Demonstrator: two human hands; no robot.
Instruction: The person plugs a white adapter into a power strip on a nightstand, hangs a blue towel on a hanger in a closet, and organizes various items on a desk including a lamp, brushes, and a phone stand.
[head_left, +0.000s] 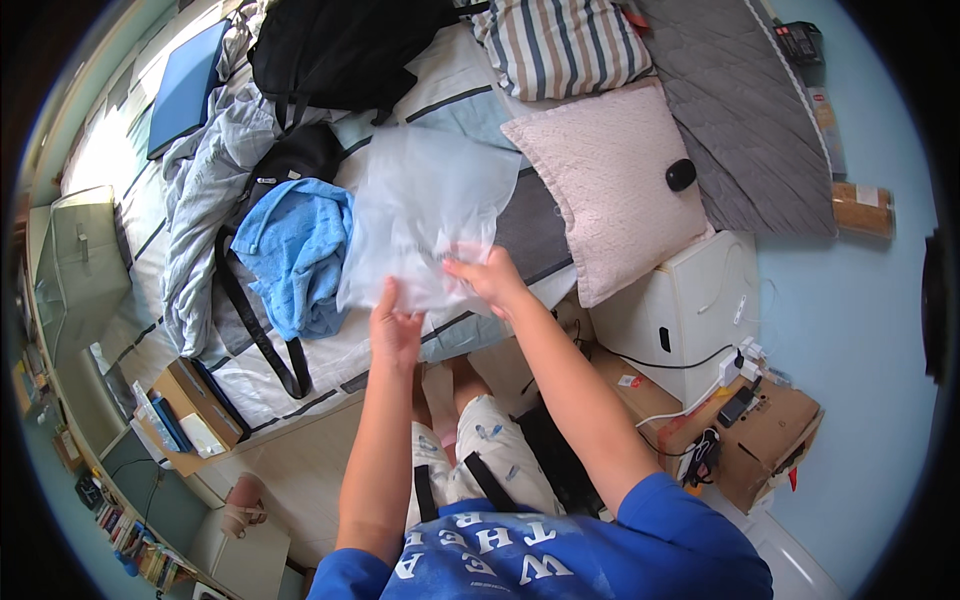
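A frosted translucent plastic bag (435, 187) hangs spread between my hands above the bed, with some printing near its lower part. My left hand (397, 330) grips its near edge, thumb on top. Farther right, my right hand (491, 281) pinches the bag's right side, its thumb pointing left across the plastic. The bag looks thin and mostly flat; whether anything lies inside cannot be told. Just left of it a crumpled blue towel (296, 255) rests on the bed, beside a small black bag (304, 154) with a strap.
The bed (450, 52) also bears a black backpack (345, 52), grey clothing (217, 172), a blue folder (187, 90), a pink cushion (607, 180) and a striped pillow (562, 45). To the right stand a white cabinet (690, 307) and a cardboard box (772, 427) with cables and plugs.
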